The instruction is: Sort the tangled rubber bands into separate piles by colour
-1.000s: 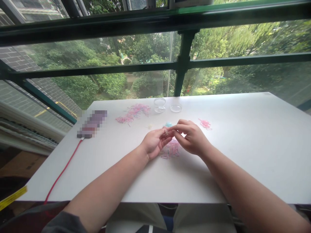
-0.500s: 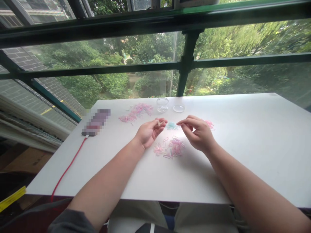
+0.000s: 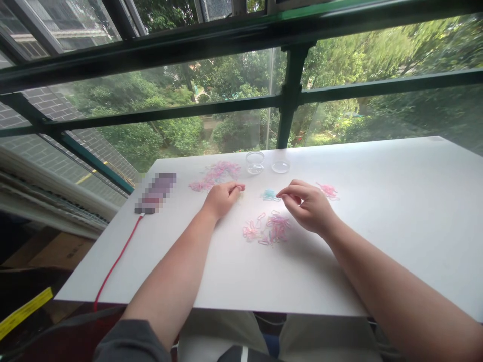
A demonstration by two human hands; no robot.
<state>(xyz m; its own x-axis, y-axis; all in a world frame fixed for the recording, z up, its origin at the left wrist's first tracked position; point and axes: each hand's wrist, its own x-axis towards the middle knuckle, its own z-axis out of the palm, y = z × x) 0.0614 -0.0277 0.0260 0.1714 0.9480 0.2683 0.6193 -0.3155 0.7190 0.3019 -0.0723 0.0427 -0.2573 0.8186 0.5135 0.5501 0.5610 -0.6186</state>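
Observation:
My left hand is closed, palm down, low over the white table, with some pale yellowish bands showing just beneath its fingers. Thumb and forefinger of my right hand are pinched together at the right edge of a small pile of light blue bands; what they hold, if anything, is too small to make out. A mixed pile of pink and purple bands lies nearer to me, between the hands. To the right of my right hand is a small pink pile.
A larger pink and purple pile lies beyond my left hand. Two clear round containers stand near the far edge of the table. A blurred phone with a red cable is at the left.
My left hand has turned from palm up to palm down and moved slightly left; the pale bands from its palm now show beneath it. My right hand has hardly moved.

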